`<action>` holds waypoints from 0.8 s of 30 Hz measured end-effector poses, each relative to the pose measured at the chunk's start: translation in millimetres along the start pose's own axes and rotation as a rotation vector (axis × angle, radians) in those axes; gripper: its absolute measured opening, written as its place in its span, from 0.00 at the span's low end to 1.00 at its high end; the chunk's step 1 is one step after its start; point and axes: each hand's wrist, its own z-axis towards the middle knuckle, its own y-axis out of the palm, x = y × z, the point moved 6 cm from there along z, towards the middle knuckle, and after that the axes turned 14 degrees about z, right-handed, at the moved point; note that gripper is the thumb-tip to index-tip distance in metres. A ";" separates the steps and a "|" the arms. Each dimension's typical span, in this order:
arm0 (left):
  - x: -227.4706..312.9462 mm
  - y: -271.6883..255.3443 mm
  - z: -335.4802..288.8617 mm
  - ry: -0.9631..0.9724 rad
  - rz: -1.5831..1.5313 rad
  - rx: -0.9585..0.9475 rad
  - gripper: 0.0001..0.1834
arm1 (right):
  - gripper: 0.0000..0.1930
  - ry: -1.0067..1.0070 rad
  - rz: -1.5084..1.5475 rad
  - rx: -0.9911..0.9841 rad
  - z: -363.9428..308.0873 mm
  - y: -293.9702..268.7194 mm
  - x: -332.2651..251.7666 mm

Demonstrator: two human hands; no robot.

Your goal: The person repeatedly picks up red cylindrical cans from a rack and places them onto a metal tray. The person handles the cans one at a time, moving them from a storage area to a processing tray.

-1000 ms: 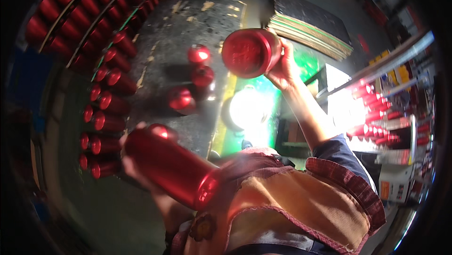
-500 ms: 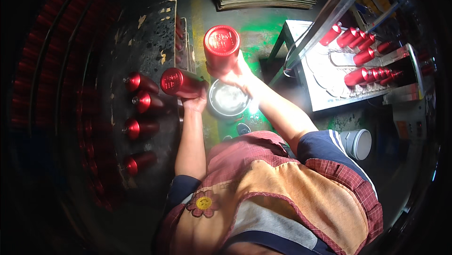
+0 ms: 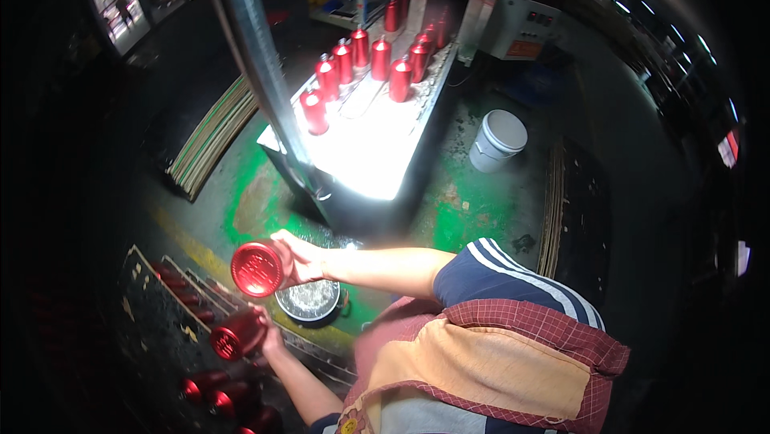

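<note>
The right hand [image 3: 301,259] is closed round the side of a red metal bottle [image 3: 257,269], up and left of the round metal basin [image 3: 318,318]. The left hand [image 3: 271,337] grips a second red bottle [image 3: 236,334], left of the basin and lower in view. Both grasps sit toward the neck ends, apparently to leave the embossed bases uncovered and turned up toward the person's eyes; the necks are hidden. Holding the pair close together probably lets both bases be seen at once.

Beyond the basin, more red bottles [image 3: 380,59] stand upright on a brightly lit table [image 3: 357,163], likely because their flat bases steady them. A lidded white bucket [image 3: 501,135] stands beyond and right of the basin. Below and left of it, silver-necked bottles [image 3: 233,399] sit in shadow; whether upright or lying, I cannot tell.
</note>
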 end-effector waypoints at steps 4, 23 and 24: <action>-45.3 6.7 7.1 0.270 0.669 0.374 0.33 | 0.30 -0.186 -0.050 0.093 -84.9 -23.5 -74.6; -509.6 163.4 320.0 0.466 2.080 -0.099 0.19 | 0.20 -1.253 -0.111 0.480 -581.9 -87.2 -400.1; -539.7 172.9 340.0 0.625 2.276 -0.267 0.20 | 0.21 -1.332 -0.145 0.553 -595.7 -79.7 -415.3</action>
